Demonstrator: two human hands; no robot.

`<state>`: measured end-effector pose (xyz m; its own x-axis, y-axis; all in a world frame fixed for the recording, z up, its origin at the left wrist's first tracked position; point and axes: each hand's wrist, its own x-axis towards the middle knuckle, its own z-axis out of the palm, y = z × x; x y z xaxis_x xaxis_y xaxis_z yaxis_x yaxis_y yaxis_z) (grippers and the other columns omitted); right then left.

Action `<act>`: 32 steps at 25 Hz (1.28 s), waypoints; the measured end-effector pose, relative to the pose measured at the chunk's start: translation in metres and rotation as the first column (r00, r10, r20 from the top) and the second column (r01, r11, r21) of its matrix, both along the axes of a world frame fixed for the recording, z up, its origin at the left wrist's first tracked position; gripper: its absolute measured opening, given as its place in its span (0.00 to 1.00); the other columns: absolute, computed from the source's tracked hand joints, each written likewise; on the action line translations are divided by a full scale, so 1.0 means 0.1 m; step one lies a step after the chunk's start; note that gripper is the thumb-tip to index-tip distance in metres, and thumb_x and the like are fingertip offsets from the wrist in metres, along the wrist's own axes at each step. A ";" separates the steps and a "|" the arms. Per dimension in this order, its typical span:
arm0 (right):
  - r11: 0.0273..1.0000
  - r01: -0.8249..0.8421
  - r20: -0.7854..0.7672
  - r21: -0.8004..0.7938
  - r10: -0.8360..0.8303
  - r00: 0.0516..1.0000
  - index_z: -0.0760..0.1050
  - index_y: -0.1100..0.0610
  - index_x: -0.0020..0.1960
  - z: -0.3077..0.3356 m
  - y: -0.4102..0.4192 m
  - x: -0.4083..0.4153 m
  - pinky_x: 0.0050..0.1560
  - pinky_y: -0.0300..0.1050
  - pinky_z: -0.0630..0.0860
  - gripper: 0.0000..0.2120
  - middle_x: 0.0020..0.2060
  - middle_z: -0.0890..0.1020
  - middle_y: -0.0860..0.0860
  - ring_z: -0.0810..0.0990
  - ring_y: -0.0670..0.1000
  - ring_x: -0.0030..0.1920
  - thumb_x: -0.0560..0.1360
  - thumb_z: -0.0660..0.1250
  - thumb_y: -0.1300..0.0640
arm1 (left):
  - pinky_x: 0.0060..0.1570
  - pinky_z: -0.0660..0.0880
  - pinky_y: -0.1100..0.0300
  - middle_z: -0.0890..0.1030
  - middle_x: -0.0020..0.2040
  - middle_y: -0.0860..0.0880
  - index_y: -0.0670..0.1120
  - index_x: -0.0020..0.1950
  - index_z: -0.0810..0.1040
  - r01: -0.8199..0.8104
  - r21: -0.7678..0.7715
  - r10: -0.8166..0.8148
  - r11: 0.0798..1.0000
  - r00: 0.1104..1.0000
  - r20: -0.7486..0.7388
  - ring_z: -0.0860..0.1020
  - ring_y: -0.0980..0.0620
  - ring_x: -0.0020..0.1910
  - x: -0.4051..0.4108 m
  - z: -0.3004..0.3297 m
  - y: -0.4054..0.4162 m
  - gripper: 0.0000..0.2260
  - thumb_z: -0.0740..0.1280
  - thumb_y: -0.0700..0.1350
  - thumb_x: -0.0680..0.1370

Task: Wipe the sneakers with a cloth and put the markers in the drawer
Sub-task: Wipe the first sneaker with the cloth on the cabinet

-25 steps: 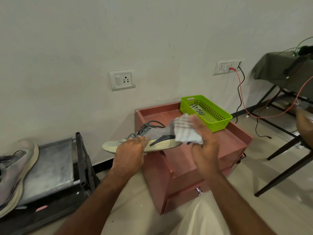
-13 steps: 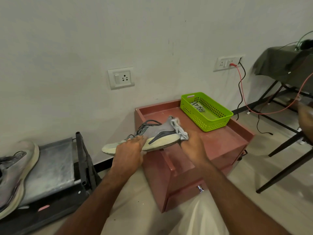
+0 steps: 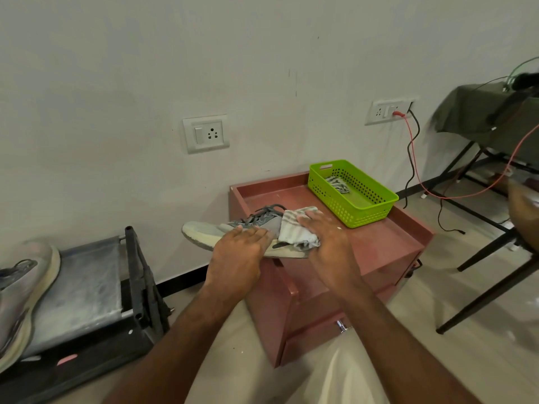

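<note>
A grey sneaker point(image 3: 204, 231) with a cream sole lies on its side across the left edge of a reddish cabinet point(image 3: 388, 246), its toe overhanging to the left. My left hand point(image 3: 237, 252) grips the sneaker's middle from above. My right hand point(image 3: 326, 237) holds a white striped cloth point(image 3: 294, 228) and presses it over the sneaker's heel and collar. A second, pale sneaker point(image 3: 20, 290) rests on a black rack at the far left. The cabinet's drawer point(image 3: 318, 342), with a metal knob, is closed. No markers show.
A green plastic basket point(image 3: 376, 211) stands at the cabinet's back right with another striped cloth point(image 3: 337, 183) in it. Red and black cables point(image 3: 414, 158) hang from a wall socket. A dark table's legs point(image 3: 490, 290) cross the floor at the right.
My right hand slid the cloth from the heel's end up over the rear top of the sneaker. My left hand kept its hold and the sneaker stayed put.
</note>
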<state>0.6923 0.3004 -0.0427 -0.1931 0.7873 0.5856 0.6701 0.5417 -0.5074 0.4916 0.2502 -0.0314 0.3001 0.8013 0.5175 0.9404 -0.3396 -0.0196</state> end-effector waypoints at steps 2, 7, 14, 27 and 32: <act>0.999 0.019 -0.005 -0.050 -0.019 1.000 0.80 0.57 0.65 0.03 0.01 0.03 0.70 0.58 0.71 0.27 0.67 0.79 0.55 0.74 0.56 0.70 0.66 0.74 0.57 | 0.57 0.80 0.49 0.87 0.53 0.49 0.47 0.59 0.85 0.002 0.040 -0.001 0.999 1.000 -0.016 0.85 0.49 0.54 0.07 0.00 0.01 0.26 0.81 0.37 0.61; 1.000 -0.025 0.026 -0.009 0.025 0.999 0.81 0.56 0.63 0.10 -0.11 0.02 0.70 0.52 0.71 0.30 0.64 0.80 0.56 0.76 0.55 0.67 0.62 0.82 0.60 | 0.58 0.80 0.50 0.87 0.54 0.49 0.48 0.59 0.85 0.000 0.035 0.002 0.999 0.999 -0.035 0.85 0.50 0.55 -0.01 -0.03 0.01 0.27 0.82 0.39 0.61; 0.995 -0.084 0.090 -0.056 0.089 0.992 0.80 0.53 0.65 0.06 -0.14 -0.04 0.71 0.50 0.70 0.28 0.66 0.79 0.53 0.74 0.52 0.70 0.67 0.79 0.66 | 0.66 0.75 0.44 0.83 0.64 0.45 0.44 0.65 0.82 -0.070 0.047 0.072 0.996 0.996 -0.047 0.79 0.44 0.67 -0.26 -0.07 -0.01 0.31 0.83 0.39 0.63; 0.984 0.175 0.237 -0.021 -0.165 0.957 0.79 0.49 0.65 0.16 -0.06 -0.01 0.71 0.61 0.66 0.27 0.67 0.79 0.50 0.72 0.55 0.71 0.66 0.67 0.59 | 0.61 0.78 0.46 0.86 0.56 0.45 0.43 0.57 0.85 0.006 0.125 -0.009 0.992 1.000 0.021 0.83 0.45 0.60 -0.33 -0.15 0.02 0.23 0.84 0.42 0.63; 0.992 -0.123 0.033 0.033 0.122 0.992 0.79 0.55 0.65 0.15 -0.19 0.00 0.77 0.46 0.57 0.28 0.71 0.75 0.52 0.68 0.52 0.75 0.67 0.70 0.68 | 0.53 0.81 0.43 0.87 0.52 0.43 0.42 0.53 0.86 -0.004 0.077 -0.008 0.997 0.987 0.162 0.86 0.43 0.53 -0.37 -0.19 0.11 0.28 0.87 0.40 0.54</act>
<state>0.6924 0.2813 -0.0278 -0.3049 0.7356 0.6050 0.6126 0.6378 -0.4668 0.4550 0.2608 -0.0507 0.2086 0.7567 0.6196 0.9326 -0.3447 0.1071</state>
